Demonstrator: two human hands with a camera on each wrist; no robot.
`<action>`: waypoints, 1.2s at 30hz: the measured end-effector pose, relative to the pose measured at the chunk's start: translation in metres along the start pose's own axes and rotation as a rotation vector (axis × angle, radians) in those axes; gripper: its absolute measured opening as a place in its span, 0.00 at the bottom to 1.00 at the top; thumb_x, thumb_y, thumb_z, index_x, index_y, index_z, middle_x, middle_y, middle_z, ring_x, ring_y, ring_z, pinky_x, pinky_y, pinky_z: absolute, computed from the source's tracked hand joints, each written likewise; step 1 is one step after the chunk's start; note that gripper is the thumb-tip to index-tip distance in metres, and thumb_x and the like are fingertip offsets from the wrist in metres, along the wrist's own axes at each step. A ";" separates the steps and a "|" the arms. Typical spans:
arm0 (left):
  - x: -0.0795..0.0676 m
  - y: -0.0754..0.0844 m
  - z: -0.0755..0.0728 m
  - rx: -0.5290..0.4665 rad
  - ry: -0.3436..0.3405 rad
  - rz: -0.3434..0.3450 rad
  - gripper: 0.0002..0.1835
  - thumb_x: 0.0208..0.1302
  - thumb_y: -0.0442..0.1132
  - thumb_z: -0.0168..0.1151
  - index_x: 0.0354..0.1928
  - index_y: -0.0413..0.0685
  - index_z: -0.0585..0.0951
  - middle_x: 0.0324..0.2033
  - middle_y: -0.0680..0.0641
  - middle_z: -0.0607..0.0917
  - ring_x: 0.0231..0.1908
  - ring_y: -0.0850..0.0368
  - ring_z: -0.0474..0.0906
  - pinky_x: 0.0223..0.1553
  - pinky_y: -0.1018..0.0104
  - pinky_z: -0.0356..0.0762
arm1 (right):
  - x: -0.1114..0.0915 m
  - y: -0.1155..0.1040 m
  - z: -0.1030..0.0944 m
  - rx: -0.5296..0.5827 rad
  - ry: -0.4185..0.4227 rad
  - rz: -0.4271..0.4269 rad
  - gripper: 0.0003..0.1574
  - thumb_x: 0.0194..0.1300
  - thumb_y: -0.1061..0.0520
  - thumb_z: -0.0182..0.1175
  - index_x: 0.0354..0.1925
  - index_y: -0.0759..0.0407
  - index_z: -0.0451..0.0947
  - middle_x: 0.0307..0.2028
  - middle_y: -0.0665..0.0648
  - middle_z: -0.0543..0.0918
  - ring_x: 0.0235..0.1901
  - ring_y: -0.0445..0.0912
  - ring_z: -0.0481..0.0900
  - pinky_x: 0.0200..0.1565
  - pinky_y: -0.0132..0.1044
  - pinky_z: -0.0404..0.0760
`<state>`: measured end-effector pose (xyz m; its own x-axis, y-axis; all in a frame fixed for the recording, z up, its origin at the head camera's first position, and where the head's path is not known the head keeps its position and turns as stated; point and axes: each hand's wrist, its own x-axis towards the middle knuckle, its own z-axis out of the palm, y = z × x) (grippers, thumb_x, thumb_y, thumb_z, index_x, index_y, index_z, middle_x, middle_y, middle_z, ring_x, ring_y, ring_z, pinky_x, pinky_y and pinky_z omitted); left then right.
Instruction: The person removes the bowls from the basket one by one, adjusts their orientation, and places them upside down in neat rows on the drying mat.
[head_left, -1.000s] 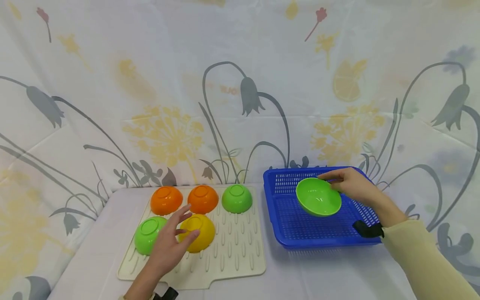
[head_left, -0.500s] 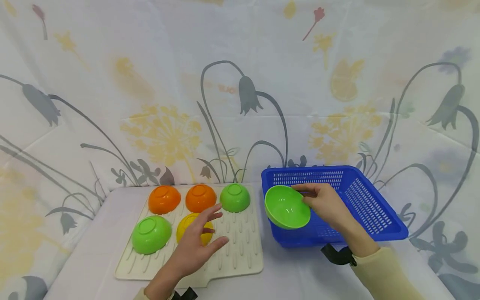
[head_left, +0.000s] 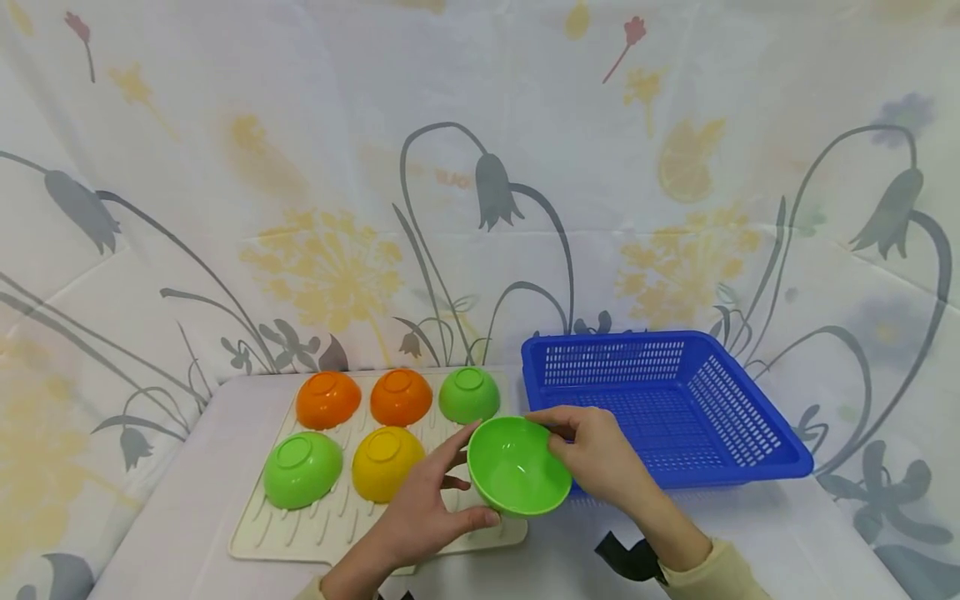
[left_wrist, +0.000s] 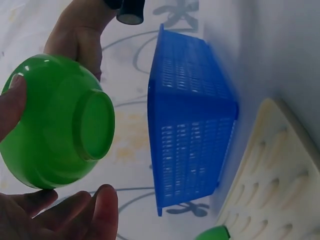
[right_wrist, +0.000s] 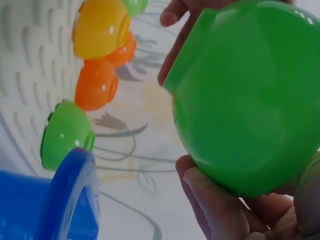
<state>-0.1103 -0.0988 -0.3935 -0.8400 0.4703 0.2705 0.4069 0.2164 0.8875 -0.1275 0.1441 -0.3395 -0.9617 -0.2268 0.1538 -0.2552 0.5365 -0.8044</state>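
A light green bowl [head_left: 519, 467] is held up in front of the drying mat, its inside facing me. My right hand [head_left: 600, 454] pinches its rim from the right. From the left, my left hand [head_left: 423, 508] grips the same bowl with thumb and index finger, the other fingers spread beneath it. The left wrist view shows the bowl's foot [left_wrist: 95, 125] and my thumb on its side. Upside down on the white ridged mat [head_left: 300, 533] sit two orange bowls [head_left: 327, 400], a yellow bowl [head_left: 386, 465], a green bowl [head_left: 302, 469] and a smaller green bowl [head_left: 469, 395].
A blue perforated basket [head_left: 667, 417] stands on the white-covered table [head_left: 187, 500], right of the mat, with nothing seen inside. A flower-printed cloth [head_left: 337, 167] hangs behind them.
My right hand has carried the green bowl left and toward me, out from over the basket. My left hand has moved right from above the yellow bowl and taken hold of it too.
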 end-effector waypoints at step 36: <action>-0.006 -0.014 -0.013 0.143 0.010 0.307 0.61 0.46 0.45 0.82 0.78 0.52 0.53 0.74 0.50 0.61 0.66 0.50 0.69 0.52 0.56 0.81 | -0.017 0.018 0.022 0.456 -0.082 0.046 0.28 0.79 0.49 0.50 0.68 0.63 0.69 0.64 0.64 0.74 0.62 0.58 0.74 0.50 0.40 0.83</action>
<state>-0.1156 -0.1156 -0.4027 -0.6739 0.5236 0.5213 0.6870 0.1846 0.7028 -0.1133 0.1400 -0.3693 -0.9554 -0.2841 0.0806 -0.1245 0.1399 -0.9823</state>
